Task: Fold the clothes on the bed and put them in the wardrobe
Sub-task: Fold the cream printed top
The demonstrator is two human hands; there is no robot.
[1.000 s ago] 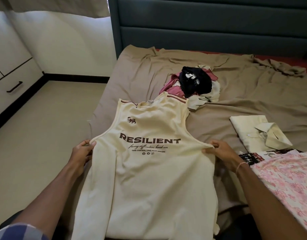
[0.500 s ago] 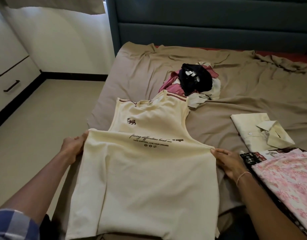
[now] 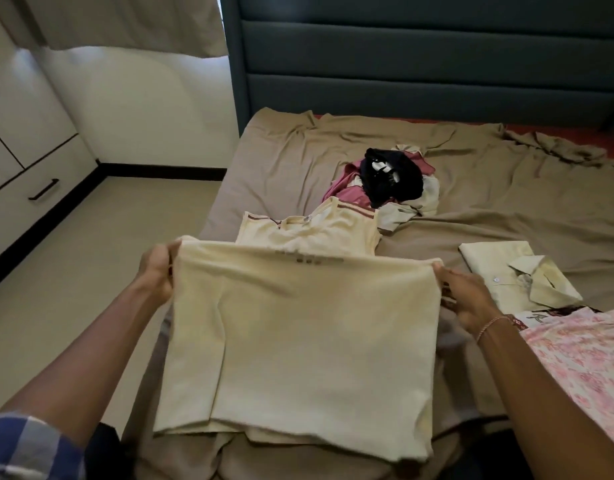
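Note:
A cream sleeveless top [image 3: 309,327] lies on the brown bed sheet [image 3: 506,209], its lower half lifted and doubled over toward the neckline, so the printed text is almost hidden. My left hand [image 3: 158,271] grips the fold's left corner and my right hand [image 3: 468,296] grips the right corner. A heap of unfolded clothes [image 3: 385,181], pink, black and white, sits just beyond the top's collar. To the right lie a folded pale yellow shirt [image 3: 516,275] and a pink floral garment [image 3: 582,362].
A dark teal padded headboard [image 3: 430,64] stands at the far end of the bed. White cabinet fronts with a black drawer handle [image 3: 44,190] line the left wall across beige floor [image 3: 66,271]. A curtain hem [image 3: 118,26] hangs top left.
Both hands have carried the top's folded edge farther up toward the collar, covering the printed word and most of the text. The camera has shifted slightly.

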